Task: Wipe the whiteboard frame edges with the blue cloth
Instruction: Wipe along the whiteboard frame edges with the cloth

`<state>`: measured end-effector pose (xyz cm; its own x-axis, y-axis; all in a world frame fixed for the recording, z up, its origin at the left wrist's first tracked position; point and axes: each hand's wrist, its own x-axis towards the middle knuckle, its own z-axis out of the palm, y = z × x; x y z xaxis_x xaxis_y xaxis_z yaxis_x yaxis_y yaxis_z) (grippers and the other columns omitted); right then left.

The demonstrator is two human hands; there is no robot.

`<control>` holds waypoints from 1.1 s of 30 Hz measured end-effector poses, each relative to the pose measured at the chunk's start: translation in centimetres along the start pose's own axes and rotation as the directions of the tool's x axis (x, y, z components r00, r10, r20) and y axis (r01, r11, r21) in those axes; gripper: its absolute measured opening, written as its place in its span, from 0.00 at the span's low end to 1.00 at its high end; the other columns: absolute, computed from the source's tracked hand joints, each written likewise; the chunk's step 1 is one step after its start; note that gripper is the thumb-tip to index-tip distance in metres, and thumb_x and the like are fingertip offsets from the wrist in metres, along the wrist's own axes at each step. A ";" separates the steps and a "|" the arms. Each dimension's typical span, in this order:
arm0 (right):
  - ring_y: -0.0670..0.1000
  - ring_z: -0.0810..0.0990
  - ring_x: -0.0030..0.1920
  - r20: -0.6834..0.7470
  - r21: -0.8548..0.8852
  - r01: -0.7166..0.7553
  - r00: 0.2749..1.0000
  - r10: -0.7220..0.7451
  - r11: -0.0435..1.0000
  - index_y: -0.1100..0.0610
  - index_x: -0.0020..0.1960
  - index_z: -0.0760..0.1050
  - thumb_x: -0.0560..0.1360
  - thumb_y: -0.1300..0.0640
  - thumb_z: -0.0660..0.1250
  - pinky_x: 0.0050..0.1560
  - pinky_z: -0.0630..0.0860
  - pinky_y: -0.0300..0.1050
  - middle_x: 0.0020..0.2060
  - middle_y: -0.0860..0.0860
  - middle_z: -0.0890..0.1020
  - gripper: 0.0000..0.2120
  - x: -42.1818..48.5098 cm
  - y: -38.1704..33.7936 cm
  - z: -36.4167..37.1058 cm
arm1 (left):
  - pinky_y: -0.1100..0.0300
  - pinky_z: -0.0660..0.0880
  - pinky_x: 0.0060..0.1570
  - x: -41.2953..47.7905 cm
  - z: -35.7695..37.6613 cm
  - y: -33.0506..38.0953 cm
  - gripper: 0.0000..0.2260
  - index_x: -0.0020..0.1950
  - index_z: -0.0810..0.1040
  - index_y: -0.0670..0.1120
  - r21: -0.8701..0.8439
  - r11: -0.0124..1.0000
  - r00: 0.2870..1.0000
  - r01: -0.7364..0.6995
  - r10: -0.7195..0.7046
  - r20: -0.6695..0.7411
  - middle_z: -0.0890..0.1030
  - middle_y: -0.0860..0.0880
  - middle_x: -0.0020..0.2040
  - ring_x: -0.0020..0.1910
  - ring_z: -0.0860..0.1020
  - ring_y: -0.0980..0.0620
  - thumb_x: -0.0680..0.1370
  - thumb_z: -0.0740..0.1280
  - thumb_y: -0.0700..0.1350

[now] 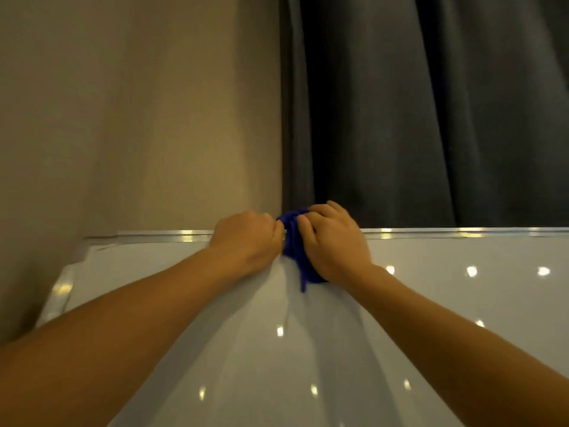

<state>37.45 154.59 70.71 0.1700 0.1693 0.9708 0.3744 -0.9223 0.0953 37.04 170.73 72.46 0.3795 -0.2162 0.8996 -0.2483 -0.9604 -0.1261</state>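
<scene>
A bunched blue cloth [295, 248] lies over the top edge of the whiteboard's silver frame [446, 232], near the middle of the view. My left hand [248, 241] grips the cloth's left side with closed fingers. From the right, my right hand [334, 241] presses on it, fingers curled over the top of the frame. A tail of cloth hangs down onto the white board surface [431, 303]. Both forearms reach up across the board. The frame's left corner [92, 241] shows at the left.
A beige wall [138, 118] stands behind the board on the left. A dark grey curtain [431, 103] hangs behind it on the right. Small ceiling lights reflect on the glossy board.
</scene>
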 end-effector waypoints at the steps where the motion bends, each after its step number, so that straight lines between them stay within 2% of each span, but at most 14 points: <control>1: 0.55 0.78 0.53 -0.042 -0.005 0.038 0.998 -0.039 0.999 0.58 0.50 0.83 0.82 0.52 0.55 0.65 0.66 0.46 0.51 0.54 0.84 0.19 -0.3 -0.4 0.1 | 0.51 0.72 0.44 0.1 0.3 1.0 0.21 0.50 0.80 0.45 -0.001 1.000 1.000 0.007 -0.007 -0.011 0.82 0.39 0.51 0.48 0.79 0.38 0.81 0.51 0.55; 4: 0.57 0.80 0.52 -0.058 -0.006 0.065 0.996 -0.065 0.998 0.60 0.52 0.83 0.82 0.53 0.58 0.58 0.73 0.51 0.51 0.55 0.84 0.17 -0.7 3.1 -1.7 | 0.51 0.71 0.45 -0.1 0.5 1.6 0.23 0.52 0.80 0.45 -0.004 1.000 0.999 0.028 -0.028 -0.018 0.81 0.41 0.46 0.45 0.79 0.40 0.81 0.50 0.57; 6: 0.58 0.78 0.54 -0.007 -0.036 -0.089 0.996 0.089 0.995 0.62 0.55 0.81 0.83 0.53 0.56 0.58 0.73 0.52 0.53 0.57 0.83 0.18 -1.8 8.1 -3.7 | 0.54 0.69 0.41 -0.5 0.4 1.1 0.24 0.48 0.80 0.46 -0.035 0.999 0.999 0.034 -0.033 0.013 0.77 0.47 0.38 0.37 0.75 0.48 0.81 0.49 0.59; 9: 0.61 0.78 0.54 -0.058 -0.070 -0.356 0.934 0.353 0.932 0.64 0.52 0.80 0.83 0.55 0.55 0.59 0.73 0.55 0.51 0.60 0.82 0.17 -3.4 14.2 -7.1 | 0.55 0.68 0.40 -0.3 0.3 2.5 0.23 0.43 0.78 0.46 -0.104 0.991 0.995 0.084 -0.077 0.069 0.75 0.50 0.34 0.33 0.72 0.53 0.82 0.50 0.59; 11: 0.63 0.78 0.50 -0.012 -0.175 -0.311 0.949 0.314 0.934 0.63 0.49 0.79 0.80 0.59 0.62 0.55 0.74 0.57 0.46 0.60 0.82 0.10 -3.4 14.3 -7.1 | 0.53 0.71 0.42 0.6 0.3 4.9 0.23 0.44 0.78 0.44 -0.125 0.988 0.993 0.095 -0.085 0.084 0.76 0.48 0.35 0.35 0.74 0.50 0.82 0.50 0.56; 13: 0.62 0.78 0.45 0.069 -0.285 -0.141 0.984 0.167 0.948 0.59 0.46 0.79 0.77 0.56 0.64 0.46 0.74 0.55 0.42 0.58 0.83 0.07 -2.9 13.4 -6.3 | 0.52 0.72 0.44 2.1 1.0 9.4 0.22 0.48 0.78 0.42 -0.103 0.992 0.993 0.080 -0.070 0.100 0.74 0.48 0.35 0.37 0.74 0.48 0.83 0.50 0.53; 15: 0.60 0.78 0.41 0.077 -0.233 -0.041 0.995 0.061 0.971 0.54 0.39 0.77 0.80 0.47 0.57 0.41 0.75 0.54 0.37 0.55 0.82 0.18 -1.9 13.5 -5.9 | 0.52 0.69 0.41 3.5 1.7 14.5 0.21 0.48 0.78 0.43 -0.003 0.998 0.994 0.055 -0.055 0.099 0.71 0.48 0.35 0.37 0.72 0.48 0.83 0.50 0.53; 18: 0.58 0.79 0.39 0.183 -0.125 -0.086 0.977 0.108 0.988 0.52 0.34 0.72 0.80 0.43 0.50 0.41 0.77 0.54 0.36 0.55 0.81 0.23 -0.4 20.7 -8.0 | 0.53 0.68 0.39 5.5 3.0 21.0 0.20 0.46 0.77 0.46 0.060 0.994 0.991 0.095 -0.101 0.090 0.73 0.48 0.37 0.37 0.72 0.47 0.82 0.49 0.54; 21: 0.62 0.79 0.46 0.312 -0.269 -0.151 0.921 0.234 0.951 0.55 0.50 0.73 0.79 0.50 0.58 0.44 0.76 0.54 0.50 0.60 0.80 0.10 -1.2 32.3 -12.0 | 0.53 0.70 0.40 6.3 4.5 23.2 0.21 0.42 0.75 0.46 0.037 0.985 0.985 0.167 -0.169 0.045 0.73 0.47 0.35 0.37 0.74 0.47 0.82 0.49 0.55; 24: 0.64 0.78 0.49 0.244 -0.264 -0.329 0.886 0.393 0.907 0.56 0.54 0.71 0.80 0.48 0.57 0.48 0.75 0.55 0.55 0.61 0.79 0.12 -2.5 39.5 -14.6 | 0.53 0.70 0.41 7.2 5.7 25.6 0.22 0.41 0.74 0.45 0.042 0.977 0.977 0.210 -0.212 0.033 0.74 0.48 0.36 0.36 0.74 0.47 0.82 0.49 0.56; 25: 0.64 0.77 0.50 0.216 -0.242 -0.316 0.904 0.368 0.918 0.56 0.55 0.71 0.80 0.47 0.55 0.48 0.74 0.56 0.56 0.61 0.77 0.13 -2.6 40.0 -14.6 | 0.52 0.71 0.41 7.9 6.2 27.5 0.23 0.41 0.75 0.44 0.029 0.979 0.978 0.203 -0.204 0.052 0.75 0.48 0.35 0.36 0.74 0.48 0.82 0.49 0.56; 27: 0.65 0.76 0.53 0.121 -0.226 -0.130 0.980 0.160 0.965 0.55 0.56 0.73 0.80 0.46 0.55 0.49 0.72 0.57 0.55 0.60 0.75 0.15 -2.5 37.7 -12.4 | 0.52 0.72 0.42 9.1 6.8 30.6 0.23 0.43 0.78 0.43 -0.015 0.985 0.982 0.170 -0.169 0.080 0.76 0.47 0.36 0.38 0.77 0.45 0.82 0.50 0.56; 30: 0.60 0.76 0.58 -0.012 -0.168 0.036 0.999 -0.039 0.985 0.50 0.52 0.80 0.78 0.39 0.49 0.58 0.71 0.57 0.52 0.54 0.80 0.24 -3.2 35.1 -10.8 | 0.52 0.69 0.42 11.2 7.8 35.1 0.22 0.49 0.79 0.44 -0.043 0.992 0.993 0.118 -0.117 0.034 0.80 0.42 0.44 0.44 0.78 0.40 0.81 0.50 0.56; 33: 0.60 0.62 0.74 0.061 -0.181 -0.028 0.997 0.040 0.983 0.45 0.63 0.78 0.78 0.37 0.42 0.73 0.58 0.61 0.68 0.48 0.76 0.30 -3.2 39.3 -12.1 | 0.53 0.67 0.40 12.3 8.5 37.2 0.25 0.48 0.79 0.45 -0.066 0.989 0.991 0.131 -0.129 0.031 0.76 0.47 0.37 0.35 0.74 0.48 0.81 0.48 0.58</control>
<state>40.62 113.59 74.02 0.2403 0.1530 0.9586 0.1979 -0.9745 0.1059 40.09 130.88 75.27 0.4360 -0.0958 0.8948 -0.2548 -0.9668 0.0206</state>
